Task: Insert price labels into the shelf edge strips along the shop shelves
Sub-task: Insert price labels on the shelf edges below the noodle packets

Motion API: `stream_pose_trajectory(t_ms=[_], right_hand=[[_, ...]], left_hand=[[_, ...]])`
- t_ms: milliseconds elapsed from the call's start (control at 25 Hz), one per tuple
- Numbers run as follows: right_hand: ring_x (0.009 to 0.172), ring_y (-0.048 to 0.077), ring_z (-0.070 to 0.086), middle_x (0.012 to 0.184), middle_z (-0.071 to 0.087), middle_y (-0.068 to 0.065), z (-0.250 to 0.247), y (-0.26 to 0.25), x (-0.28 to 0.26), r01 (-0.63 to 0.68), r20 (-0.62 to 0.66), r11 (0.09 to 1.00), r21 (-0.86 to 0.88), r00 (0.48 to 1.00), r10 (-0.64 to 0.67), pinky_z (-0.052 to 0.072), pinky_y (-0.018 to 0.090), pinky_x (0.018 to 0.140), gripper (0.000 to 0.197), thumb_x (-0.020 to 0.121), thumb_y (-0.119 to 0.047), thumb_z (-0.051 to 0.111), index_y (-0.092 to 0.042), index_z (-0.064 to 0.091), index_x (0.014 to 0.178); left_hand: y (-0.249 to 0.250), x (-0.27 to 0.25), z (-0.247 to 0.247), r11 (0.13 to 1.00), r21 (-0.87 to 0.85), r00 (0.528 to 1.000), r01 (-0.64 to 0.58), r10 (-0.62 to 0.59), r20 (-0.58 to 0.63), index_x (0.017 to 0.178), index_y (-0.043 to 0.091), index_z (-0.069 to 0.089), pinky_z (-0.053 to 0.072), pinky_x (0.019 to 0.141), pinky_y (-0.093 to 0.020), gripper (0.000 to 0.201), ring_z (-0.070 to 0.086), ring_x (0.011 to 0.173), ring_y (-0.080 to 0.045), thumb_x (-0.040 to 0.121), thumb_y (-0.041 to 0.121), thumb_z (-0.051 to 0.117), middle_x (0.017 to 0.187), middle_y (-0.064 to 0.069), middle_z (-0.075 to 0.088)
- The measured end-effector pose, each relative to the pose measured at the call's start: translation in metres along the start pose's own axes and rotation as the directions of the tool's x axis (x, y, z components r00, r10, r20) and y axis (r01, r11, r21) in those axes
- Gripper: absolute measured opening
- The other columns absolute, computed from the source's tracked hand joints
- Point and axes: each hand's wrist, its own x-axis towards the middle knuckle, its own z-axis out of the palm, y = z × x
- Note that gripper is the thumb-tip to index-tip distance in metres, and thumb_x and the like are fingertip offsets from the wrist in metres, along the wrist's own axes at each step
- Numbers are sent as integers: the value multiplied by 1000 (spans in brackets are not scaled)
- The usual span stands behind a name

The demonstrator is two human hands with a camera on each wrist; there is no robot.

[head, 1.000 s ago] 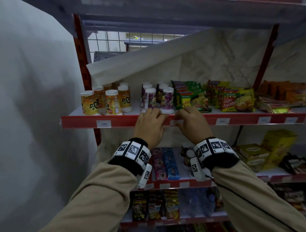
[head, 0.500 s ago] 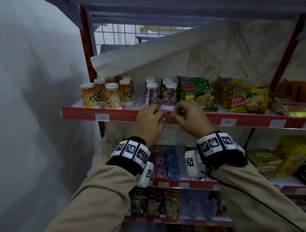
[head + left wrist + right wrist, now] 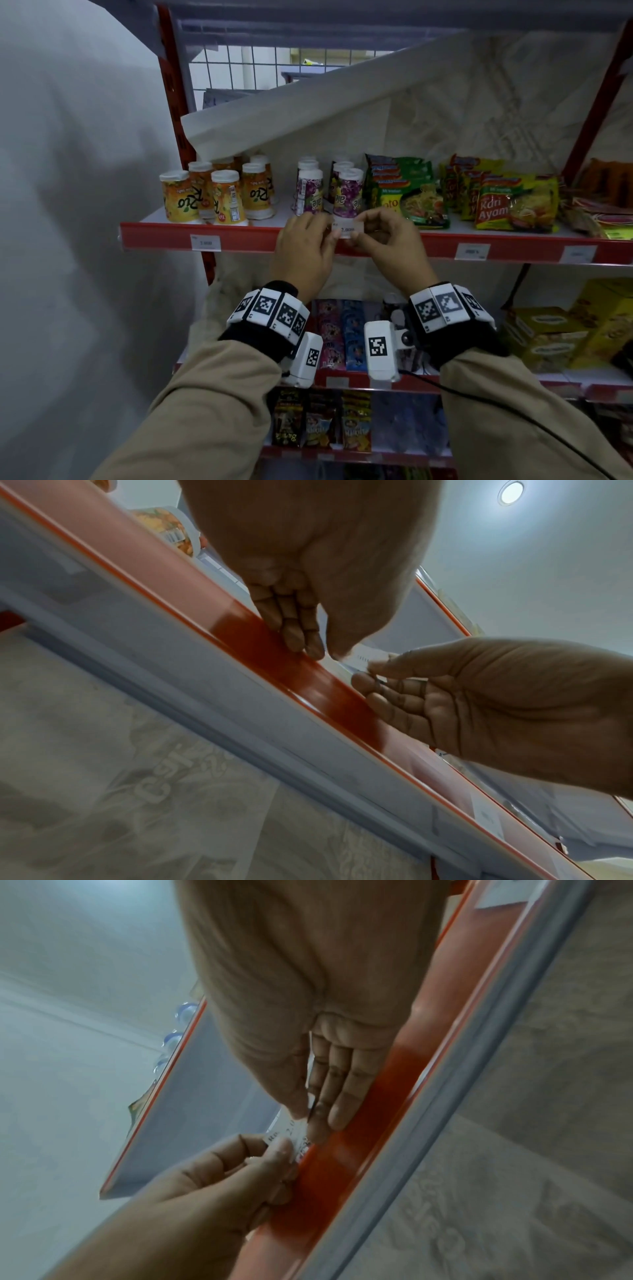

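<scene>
A small white price label (image 3: 346,229) printed 2.000 is held at the upper edge of the red shelf edge strip (image 3: 239,239). My left hand (image 3: 333,233) pinches its left end and my right hand (image 3: 360,233) pinches its right end. In the left wrist view the left hand (image 3: 323,649) has its fingers (image 3: 301,635) on the strip (image 3: 301,677), with the label (image 3: 363,656) just beyond. In the right wrist view the right hand (image 3: 310,1123) pinches the label (image 3: 291,1130) between thumb and fingers against the strip (image 3: 339,1167). The label's lower edge is hidden.
Other labels (image 3: 205,243) (image 3: 472,251) sit in the same strip. Orange cups (image 3: 202,198), purple cups (image 3: 344,195) and noodle packs (image 3: 414,195) stand close behind the strip. A lower shelf (image 3: 349,381) holds snacks. A white wall (image 3: 75,205) runs along the left.
Both hands stayed at the same stretch of strip and rose slightly. The label now shows plainly between the fingertips, higher at the strip's upper edge.
</scene>
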Motion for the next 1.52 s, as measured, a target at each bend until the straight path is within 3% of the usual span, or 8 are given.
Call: stream_pose_trajectory(t_ms=[200, 320, 480, 600, 680, 920, 1080, 1520], right_hand=[[70, 6, 59, 77, 63, -6, -8, 0, 6, 185, 23, 894, -408, 981, -192, 50, 29, 63, 5, 88, -14, 62, -18, 65, 90], [82, 14, 60, 84, 66, -4, -3, -3, 14, 222, -11, 887, -405, 969, -248, 51, 35, 73, 7, 89, -12, 61, -17, 65, 90], [87, 20, 56, 88, 64, -2, 8, 4, 15, 246, 50, 856, -454, 967, -251, 49, 41, 78, 8, 88, -10, 61, -17, 64, 90], [88, 22, 52, 90, 65, -2, 13, 9, 13, 271, 52, 817, -509, 957, -286, 45, 38, 76, 11, 86, -9, 62, -17, 66, 91], [86, 21, 49, 89, 64, -2, 13, 10, 12, 290, 62, 791, -539, 950, -306, 41, 34, 74, 11, 85, -9, 63, -18, 66, 91], [86, 20, 43, 83, 51, -2, 2, 8, 10, 334, 201, 691, -641, 942, -269, 28, 27, 70, 5, 82, -17, 65, -16, 65, 87], [93, 27, 44, 94, 54, 4, -2, 5, 13, 334, 289, 599, -727, 941, -174, 31, 29, 74, 9, 85, -19, 65, -16, 65, 94], [97, 26, 42, 95, 52, 4, -1, 4, 10, 304, 269, 592, -747, 952, -149, 35, 34, 80, 10, 89, -23, 63, -16, 66, 94]], left_hand=[[-3, -1, -4, 998, 50, 998, -43, 40, 50, 94, 9, 62, 37, 71, -35, 15, 49, 84, -25, 91, 24, 59, 90, -8, 56], [-8, -1, -14, 992, 107, 992, -68, 55, 115, 99, 12, 60, 39, 75, -36, 14, 49, 89, -25, 85, 17, 63, 95, -6, 56], [-10, -3, -24, 999, 49, 993, 22, -28, 111, 108, 16, 56, 40, 77, -32, 25, 50, 94, -21, 84, 14, 64, 96, -1, 58], [-10, -3, -25, 999, 30, 993, 41, -44, 109, 120, 15, 54, 39, 78, -31, 35, 49, 94, -20, 85, 15, 62, 94, -1, 58], [-10, -2, -24, 994, 106, 990, -18, 3, 139, 113, 12, 59, 41, 78, -38, 26, 49, 94, -26, 87, 15, 60, 97, -8, 56], [-10, -4, -19, 969, 238, 992, -72, 44, 122, 98, 7, 65, 30, 71, -34, 14, 49, 89, -31, 87, 11, 58, 93, -13, 54], [-9, -5, -19, 966, 247, 992, -70, 40, 123, 96, 6, 66, 31, 72, -34, 13, 48, 89, -32, 87, 11, 58, 93, -14, 55], [-10, -3, -22, 958, 272, 985, -96, 52, 163, 95, 6, 64, 31, 74, -35, 12, 46, 89, -31, 89, 11, 54, 95, -14, 54]])
